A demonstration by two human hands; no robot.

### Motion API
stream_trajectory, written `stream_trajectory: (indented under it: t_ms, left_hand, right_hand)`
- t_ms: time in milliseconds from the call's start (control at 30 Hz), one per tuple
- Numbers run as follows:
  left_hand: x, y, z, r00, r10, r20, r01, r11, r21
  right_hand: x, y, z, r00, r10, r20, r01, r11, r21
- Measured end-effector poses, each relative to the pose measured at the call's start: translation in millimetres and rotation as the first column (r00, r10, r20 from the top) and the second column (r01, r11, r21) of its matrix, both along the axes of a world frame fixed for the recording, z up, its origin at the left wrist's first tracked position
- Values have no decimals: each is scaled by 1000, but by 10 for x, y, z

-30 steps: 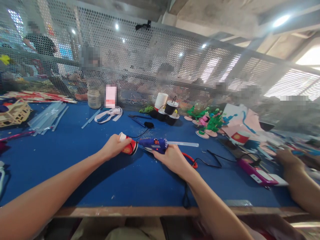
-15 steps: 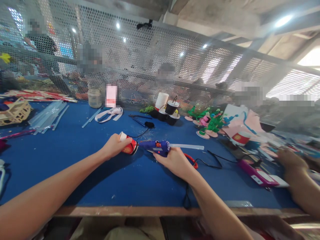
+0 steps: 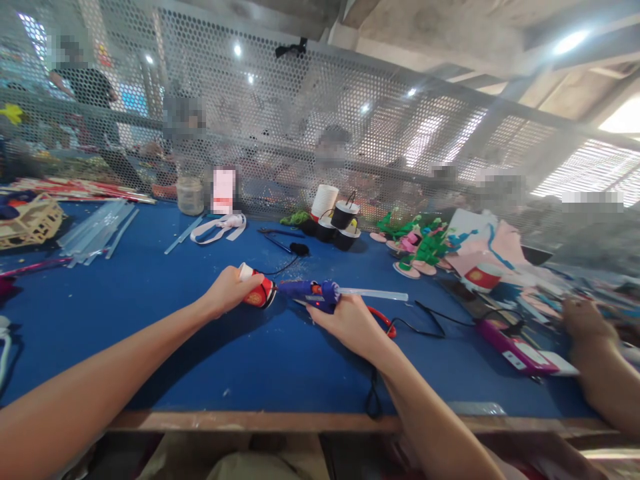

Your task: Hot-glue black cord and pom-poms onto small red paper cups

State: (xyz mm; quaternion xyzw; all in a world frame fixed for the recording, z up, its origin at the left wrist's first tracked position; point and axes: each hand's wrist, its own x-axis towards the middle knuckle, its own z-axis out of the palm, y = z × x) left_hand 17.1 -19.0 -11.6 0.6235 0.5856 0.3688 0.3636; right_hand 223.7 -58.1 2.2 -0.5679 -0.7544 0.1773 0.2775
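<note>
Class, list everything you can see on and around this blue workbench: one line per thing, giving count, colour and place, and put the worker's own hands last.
paper cup: one, red and white, lying on its side mid-table.
glue gun: one, blue, nozzle towards the cup.
glue stick: one, clear, at the gun's rear.
table: one, blue top.
spare glue sticks: a heap, clear, far left.
black cups: a few, by the mesh screen, grey.
green foam figures: several, far right.
jar: one, pale, by the screen.
second glue gun: one, pink, right.
co-worker's hand: one, right edge.
left hand: holds the cup.
right hand: grips the glue gun.
</note>
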Motion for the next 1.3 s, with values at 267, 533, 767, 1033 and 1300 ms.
stream_trajectory:
  t_ms: [267,533,767,1033,1300]
  left_hand:
    - [0,7,-10,1000,2,-5,-2,1000,-6]
    - [2,7,-5,1000,-3,-10,3,1000,-21]
    - [4,-6,2,1000,-8,11,8,1000,-19]
    - [11,-4,2,1000,-8,3,8,1000,-17]
    - [-2,-3,-10,1000,-11,-2,11,1000,-20]
  right_hand:
    - [8,4,-36,999,33,-21,-33,999,11]
    - [5,-17,-24,997,71,-42,-69,997,45]
    - [8,-30,-36,997,75,-6,-75,997,30]
    - [-5,-49,-26,997,70,31,-70,998,6]
    - [2,-48,-17,996,85,22,-85,996,5]
